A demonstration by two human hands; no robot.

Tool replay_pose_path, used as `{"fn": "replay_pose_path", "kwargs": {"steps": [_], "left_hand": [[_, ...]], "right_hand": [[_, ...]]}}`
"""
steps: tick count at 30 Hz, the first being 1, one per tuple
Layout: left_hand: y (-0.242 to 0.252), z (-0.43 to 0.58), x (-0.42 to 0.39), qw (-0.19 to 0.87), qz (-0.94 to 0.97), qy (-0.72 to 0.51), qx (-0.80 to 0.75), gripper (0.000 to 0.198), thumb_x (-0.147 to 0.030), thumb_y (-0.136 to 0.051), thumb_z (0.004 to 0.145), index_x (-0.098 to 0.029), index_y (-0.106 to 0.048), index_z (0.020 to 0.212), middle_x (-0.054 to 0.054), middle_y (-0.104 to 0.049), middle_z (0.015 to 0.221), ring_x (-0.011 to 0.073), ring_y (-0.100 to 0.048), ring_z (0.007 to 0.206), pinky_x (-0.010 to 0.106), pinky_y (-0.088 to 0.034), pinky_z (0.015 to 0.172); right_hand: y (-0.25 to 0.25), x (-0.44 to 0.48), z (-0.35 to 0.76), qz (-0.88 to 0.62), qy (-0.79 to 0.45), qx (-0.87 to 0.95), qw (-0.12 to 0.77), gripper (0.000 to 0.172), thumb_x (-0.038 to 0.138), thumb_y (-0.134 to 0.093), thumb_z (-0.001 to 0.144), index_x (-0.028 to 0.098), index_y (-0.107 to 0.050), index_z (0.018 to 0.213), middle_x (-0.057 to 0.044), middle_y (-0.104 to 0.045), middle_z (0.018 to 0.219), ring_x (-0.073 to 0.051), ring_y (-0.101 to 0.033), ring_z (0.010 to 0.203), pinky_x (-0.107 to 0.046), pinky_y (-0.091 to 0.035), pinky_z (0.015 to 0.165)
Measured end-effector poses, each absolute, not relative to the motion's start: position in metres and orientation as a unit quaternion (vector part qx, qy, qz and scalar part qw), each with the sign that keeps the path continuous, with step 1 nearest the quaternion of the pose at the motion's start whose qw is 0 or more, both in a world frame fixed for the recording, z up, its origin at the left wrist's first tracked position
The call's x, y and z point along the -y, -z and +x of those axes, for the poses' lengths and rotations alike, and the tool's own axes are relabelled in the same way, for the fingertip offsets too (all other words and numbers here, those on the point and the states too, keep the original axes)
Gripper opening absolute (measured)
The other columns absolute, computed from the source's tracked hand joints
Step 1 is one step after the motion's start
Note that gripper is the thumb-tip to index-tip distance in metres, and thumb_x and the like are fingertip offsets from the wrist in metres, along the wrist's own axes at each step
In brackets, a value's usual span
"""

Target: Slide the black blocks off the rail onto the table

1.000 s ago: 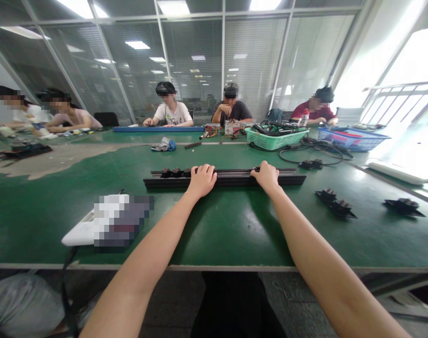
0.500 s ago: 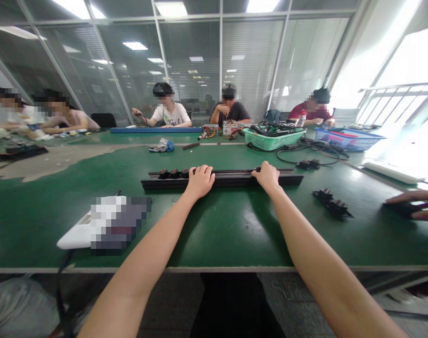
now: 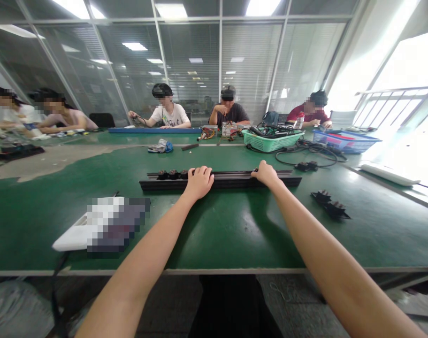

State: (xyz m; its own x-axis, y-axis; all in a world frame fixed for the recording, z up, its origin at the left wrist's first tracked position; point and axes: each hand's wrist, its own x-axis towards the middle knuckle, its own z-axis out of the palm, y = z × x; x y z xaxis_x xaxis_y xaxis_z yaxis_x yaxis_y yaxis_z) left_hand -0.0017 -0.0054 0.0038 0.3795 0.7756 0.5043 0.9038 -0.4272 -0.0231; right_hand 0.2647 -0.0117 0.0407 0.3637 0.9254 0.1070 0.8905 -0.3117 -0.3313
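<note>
A long black rail (image 3: 235, 183) lies crosswise on the green table in front of me. Several small black fittings (image 3: 173, 174) sit in a row on its left part. Curled over the rail beside those fittings, my left hand (image 3: 201, 181) grips it from above. Farther right, my right hand (image 3: 266, 173) is closed in a pinch at the rail's groove; what sits between its fingertips is mostly hidden. Loose black fittings (image 3: 330, 204) rest to the right of the rail, and more black fittings (image 3: 306, 165) lie farther back.
A white device (image 3: 75, 234) with a dark part lies at left. Behind the rail are a blue-grey bundled cloth (image 3: 161, 146), a green basket (image 3: 272, 142) of cables, and a blue basket (image 3: 347, 143). A white bar (image 3: 390, 174) lies at right. Several people sit around the table.
At the right edge, another person's hand and the dark piece under it are out of view. My hands stay at nearly the same places on the rail.
</note>
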Motion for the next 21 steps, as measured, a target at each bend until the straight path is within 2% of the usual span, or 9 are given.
{"fn": "replay_pose_path", "kwargs": {"steps": [7,13,21], "left_hand": [[-0.006,-0.001,0.007,0.145,-0.817,0.207,0.518,0.04,-0.033,-0.035,0.108,-0.02,-0.061,0.136,0.014,-0.064,0.139,0.0308,-0.058,0.128,0.051,-0.031,0.115],[-0.005,-0.001,0.007,0.148,-0.817,0.209,0.517,0.04,-0.033,-0.036,0.108,-0.019,-0.061,0.136,0.015,-0.065,0.139,0.0312,-0.058,0.13,0.051,-0.031,0.115],[-0.005,-0.001,0.004,0.151,-0.815,0.204,0.521,0.04,-0.033,-0.036,0.108,-0.019,-0.06,0.138,0.014,-0.065,0.14,0.0312,-0.057,0.131,0.051,-0.032,0.115]], "right_hand": [[-0.03,0.019,0.269,-0.795,-0.024,0.572,0.199,0.042,0.036,-0.062,0.098,0.01,-0.053,0.13,-0.021,-0.073,0.121,-0.034,-0.071,0.114,-0.037,-0.053,0.086],[-0.025,0.021,0.268,-0.788,0.012,0.582,0.203,0.033,0.035,-0.06,0.098,0.013,-0.057,0.123,-0.02,-0.074,0.119,-0.033,-0.071,0.114,-0.037,-0.052,0.089],[-0.028,0.023,0.266,-0.787,0.033,0.587,0.188,0.03,0.035,-0.057,0.098,0.014,-0.057,0.12,-0.019,-0.074,0.118,-0.032,-0.069,0.117,-0.037,-0.048,0.093]]}}
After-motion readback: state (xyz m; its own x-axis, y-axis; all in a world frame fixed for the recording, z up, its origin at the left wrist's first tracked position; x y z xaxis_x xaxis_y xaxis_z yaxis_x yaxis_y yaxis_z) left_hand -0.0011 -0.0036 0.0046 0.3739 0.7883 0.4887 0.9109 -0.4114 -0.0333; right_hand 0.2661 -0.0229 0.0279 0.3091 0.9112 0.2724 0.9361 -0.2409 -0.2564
